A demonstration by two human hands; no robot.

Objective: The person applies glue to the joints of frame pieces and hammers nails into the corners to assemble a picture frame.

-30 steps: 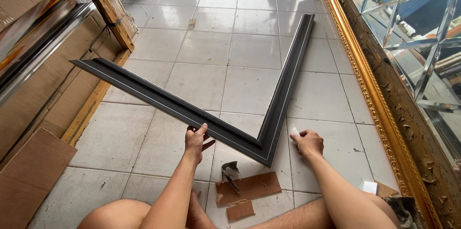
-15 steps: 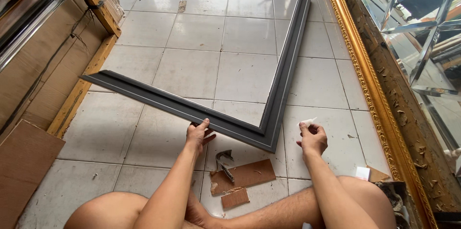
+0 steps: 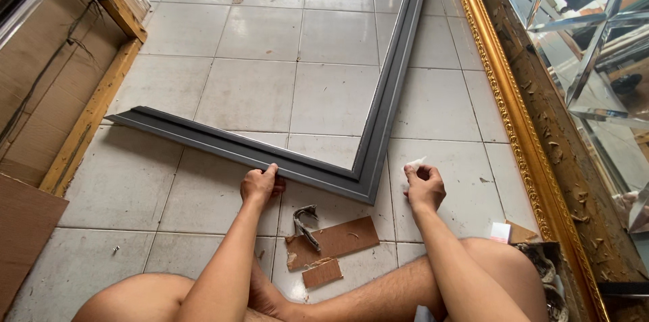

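Since the earlier frame the right hand has drawn a little away from the frame and lifted a small white scrap between thumb and fingertips, while the left hand has stayed put on the near rail; that left hand lies curled over the rail's outer edge, fingers pressing down on it rather than closed round it, just left of the mitred corner; the right hand pinches the scrap narrowly, near the corner's outer side but apart from it. The frame is two dark grey moulded rails joined in an L, lying flat on the tiled floor; its corner points toward the person, one long axis running away to the upper right beside the gilt mirror frame, the other running left and slightly away toward the cardboard. By the look of it the moulding is stiff and fairly light, but the single joint is likely the weak point; a hold on both rails close to the corner seems safer than lifting by one far end. Between the legs lie brown card pieces and a bent metal clamp.
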